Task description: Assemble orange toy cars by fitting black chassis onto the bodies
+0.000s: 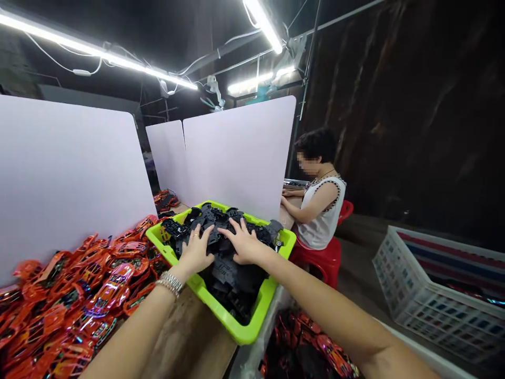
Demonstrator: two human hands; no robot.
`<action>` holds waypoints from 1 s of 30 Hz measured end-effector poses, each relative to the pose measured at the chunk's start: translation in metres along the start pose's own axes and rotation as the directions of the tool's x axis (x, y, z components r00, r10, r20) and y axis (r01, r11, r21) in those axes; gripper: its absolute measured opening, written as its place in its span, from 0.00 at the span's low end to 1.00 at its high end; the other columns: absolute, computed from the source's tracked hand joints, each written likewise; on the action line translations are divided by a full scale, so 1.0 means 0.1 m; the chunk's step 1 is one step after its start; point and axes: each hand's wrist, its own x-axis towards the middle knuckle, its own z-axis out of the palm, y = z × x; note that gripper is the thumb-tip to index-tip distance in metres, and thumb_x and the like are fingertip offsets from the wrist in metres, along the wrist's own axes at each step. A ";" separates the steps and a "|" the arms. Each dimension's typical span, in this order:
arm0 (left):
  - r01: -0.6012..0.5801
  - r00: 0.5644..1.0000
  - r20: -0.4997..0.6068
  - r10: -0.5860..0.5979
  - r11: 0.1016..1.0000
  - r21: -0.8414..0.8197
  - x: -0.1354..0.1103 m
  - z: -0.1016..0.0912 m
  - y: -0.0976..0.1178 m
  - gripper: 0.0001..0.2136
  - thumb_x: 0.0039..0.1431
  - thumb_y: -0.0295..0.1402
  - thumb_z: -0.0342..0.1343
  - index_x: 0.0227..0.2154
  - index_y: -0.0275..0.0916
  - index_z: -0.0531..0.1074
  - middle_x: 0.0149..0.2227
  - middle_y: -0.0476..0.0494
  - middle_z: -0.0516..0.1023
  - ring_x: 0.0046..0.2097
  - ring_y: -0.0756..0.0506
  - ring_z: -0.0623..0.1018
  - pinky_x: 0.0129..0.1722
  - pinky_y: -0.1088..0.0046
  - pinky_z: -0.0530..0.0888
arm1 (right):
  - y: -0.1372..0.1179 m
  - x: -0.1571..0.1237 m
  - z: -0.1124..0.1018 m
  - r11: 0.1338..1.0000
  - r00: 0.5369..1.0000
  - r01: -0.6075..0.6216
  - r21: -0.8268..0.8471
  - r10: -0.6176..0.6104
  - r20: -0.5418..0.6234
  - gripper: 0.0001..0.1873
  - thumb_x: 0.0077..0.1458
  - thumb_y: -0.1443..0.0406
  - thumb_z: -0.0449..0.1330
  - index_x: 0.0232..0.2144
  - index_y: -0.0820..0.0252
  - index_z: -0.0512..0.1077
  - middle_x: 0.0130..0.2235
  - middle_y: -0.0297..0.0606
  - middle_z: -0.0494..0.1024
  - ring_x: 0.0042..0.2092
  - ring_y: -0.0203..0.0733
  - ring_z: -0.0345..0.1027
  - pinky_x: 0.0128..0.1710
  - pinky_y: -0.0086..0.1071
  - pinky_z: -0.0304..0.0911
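Note:
A lime green plastic bin [221,310] stands on the workbench, heaped with black plastic chassis parts [232,276]. My left hand [195,250], with a silver bracelet at the wrist, lies flat on the pile with its fingers spread. My right hand [242,243] rests beside it on the same black parts, fingers stretched out. Neither hand grips anything that I can see.
A heap of red toy car shells [79,295] covers the bench at left, with more [315,347] below the bin. White divider panels [236,152] stand behind. A seated person [319,205] works at right on a red stool. A white crate [437,300] sits on the floor.

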 end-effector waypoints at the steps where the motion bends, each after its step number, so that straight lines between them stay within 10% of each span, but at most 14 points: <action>1: 0.017 0.999 0.031 -0.017 1.000 0.005 0.10 0.00 -0.03 0.42 0.48 0.28 0.62 0.66 0.49 0.53 0.71 0.26 0.41 0.69 0.23 0.48 0.58 0.33 0.56 | 0.01 0.11 0.05 0.999 0.999 -0.018 -0.034 0.020 0.049 0.54 0.39 0.78 0.69 0.65 0.41 0.57 0.71 0.50 0.44 0.69 0.76 0.34 0.54 0.74 0.49; 5: 0.028 0.995 0.096 -0.034 0.998 0.062 0.37 0.00 -0.19 0.48 0.40 0.37 0.69 0.66 0.45 0.55 0.69 0.21 0.48 0.68 0.19 0.51 0.56 0.34 0.61 | 0.01 0.39 0.16 0.985 0.993 0.012 -0.175 0.009 0.121 0.54 0.46 0.64 0.71 0.68 0.41 0.46 0.72 0.49 0.39 0.69 0.73 0.37 0.57 0.67 0.55; 16: -0.139 0.990 -0.007 0.143 0.970 0.199 0.53 0.11 -0.44 0.33 0.59 0.40 0.56 0.66 0.47 0.55 0.68 0.28 0.55 0.67 0.25 0.59 0.59 0.40 0.61 | 0.00 0.63 0.10 0.943 0.977 0.083 -0.323 -0.013 0.214 0.52 0.49 0.69 0.67 0.69 0.44 0.46 0.69 0.51 0.50 0.66 0.72 0.50 0.56 0.59 0.61; 23: -0.247 0.958 -0.097 0.268 0.951 0.186 0.48 0.16 -0.46 0.34 0.52 0.16 0.53 0.64 0.37 0.61 0.63 0.28 0.66 0.64 0.33 0.66 0.61 0.53 0.65 | 0.09 0.57 0.22 0.941 0.986 0.167 -0.295 -0.158 0.056 0.46 0.49 0.76 0.65 0.65 0.49 0.54 0.65 0.53 0.59 0.64 0.62 0.57 0.57 0.53 0.63; 30: -0.344 0.897 -0.290 0.333 0.939 0.015 0.13 -0.14 -0.31 0.26 0.61 0.22 0.47 0.63 0.43 0.63 0.59 0.42 0.74 0.60 0.43 0.73 0.60 0.59 0.70 | -0.10 0.37 -0.18 0.944 0.947 0.304 -0.127 -0.314 -0.067 0.34 0.51 0.79 0.58 0.59 0.52 0.62 0.61 0.44 0.67 0.60 0.51 0.66 0.56 0.46 0.66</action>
